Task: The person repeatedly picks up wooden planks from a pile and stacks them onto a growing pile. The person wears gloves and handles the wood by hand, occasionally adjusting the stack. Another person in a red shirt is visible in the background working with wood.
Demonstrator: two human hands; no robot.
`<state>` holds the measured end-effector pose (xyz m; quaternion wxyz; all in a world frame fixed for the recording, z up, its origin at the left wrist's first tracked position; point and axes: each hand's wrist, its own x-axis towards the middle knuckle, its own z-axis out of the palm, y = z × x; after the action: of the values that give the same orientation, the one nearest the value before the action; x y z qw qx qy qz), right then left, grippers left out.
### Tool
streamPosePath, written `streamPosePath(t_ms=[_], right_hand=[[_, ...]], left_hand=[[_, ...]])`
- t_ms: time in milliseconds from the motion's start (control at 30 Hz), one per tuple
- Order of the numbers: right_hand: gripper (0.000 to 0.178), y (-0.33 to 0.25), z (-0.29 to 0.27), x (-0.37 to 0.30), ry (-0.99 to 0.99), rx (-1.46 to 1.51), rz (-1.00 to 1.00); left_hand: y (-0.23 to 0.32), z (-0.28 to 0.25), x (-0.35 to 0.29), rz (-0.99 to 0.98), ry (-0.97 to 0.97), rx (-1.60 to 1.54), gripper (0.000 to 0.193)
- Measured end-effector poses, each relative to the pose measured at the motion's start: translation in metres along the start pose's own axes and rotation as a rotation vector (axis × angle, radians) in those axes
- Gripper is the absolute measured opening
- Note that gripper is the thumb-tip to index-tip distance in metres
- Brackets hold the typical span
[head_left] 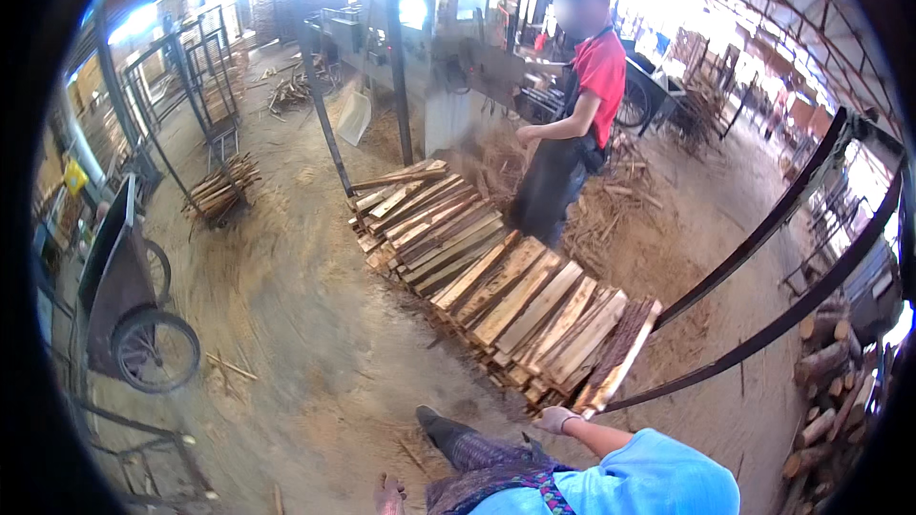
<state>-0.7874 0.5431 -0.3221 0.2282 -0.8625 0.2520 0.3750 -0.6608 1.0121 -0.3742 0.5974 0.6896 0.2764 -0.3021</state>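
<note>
A long stack of sawn wooden boards [520,300] runs diagonally across the middle, from far left to near right. At its near right end lies a bark-edged board [625,348]. My right hand [555,419], in a pale glove, is closed at the lower end of this board; its fingertips are partly hidden against the wood. Low at the bottom edge, my left hand [389,493] hangs apart from the stack with its fingers spread, holding nothing I can see.
Across the stack stands a person in a red shirt [599,76] and dark apron. Curved dark metal bars [763,238] rise at the stack's right end. A two-wheeled cart [119,296] stands left, logs [825,401] are piled right, and machinery [458,67] is behind.
</note>
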Motion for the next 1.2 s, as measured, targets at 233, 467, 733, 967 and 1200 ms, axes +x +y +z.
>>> streamPosePath(t_ms=[233,467,733,967,1200], right_hand=[[0.07,-0.076,-0.025,0.087,-0.102,0.001,-0.111],[0.062,-0.189,-0.134,0.123,0.175,0.357,-0.086],[0.064,-0.225,-0.137,0.139,0.07,0.082,0.005],[0.052,-0.342,-0.114,0.181,-0.039,0.616,0.447],[0.057,-0.442,-0.147,0.289,0.03,0.293,0.089]], left_hand=[[0.086,-0.081,0.06,-0.122,0.119,0.095,0.034],[0.146,-0.087,0.131,-0.259,0.023,0.256,0.033],[0.247,-0.14,0.265,-0.24,-0.069,0.318,0.032],[0.402,-0.211,0.4,-0.106,-0.059,0.276,0.036],[0.539,-0.212,0.483,0.054,0.029,0.141,0.044]])
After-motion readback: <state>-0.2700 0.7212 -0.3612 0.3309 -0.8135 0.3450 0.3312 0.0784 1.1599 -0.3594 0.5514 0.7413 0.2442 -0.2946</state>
